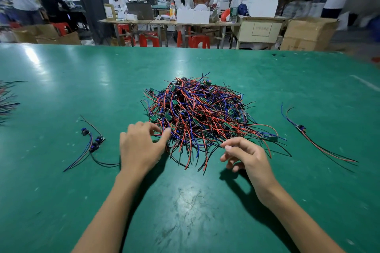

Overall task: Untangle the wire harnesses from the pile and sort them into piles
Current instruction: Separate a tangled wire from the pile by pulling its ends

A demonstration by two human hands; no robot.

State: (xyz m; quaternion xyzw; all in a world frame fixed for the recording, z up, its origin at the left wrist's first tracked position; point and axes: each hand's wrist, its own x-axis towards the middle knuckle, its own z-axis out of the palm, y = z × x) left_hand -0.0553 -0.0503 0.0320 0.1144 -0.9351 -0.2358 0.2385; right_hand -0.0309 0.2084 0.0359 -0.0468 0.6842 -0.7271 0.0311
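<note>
Overhead glare, blurred background, fisheye edges.

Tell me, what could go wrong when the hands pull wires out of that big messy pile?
1. The right hand pinches a wire end at the near edge of the tangled pile; a hard pull could drag many knotted wires along.
2. The left hand reaches into the pile's left edge. Tugging there might snag the small green boards and strain their wires.
3. The sorted harnesses on the left and the one on the right lie close by, so dragged wires might mix with them again.
</note>
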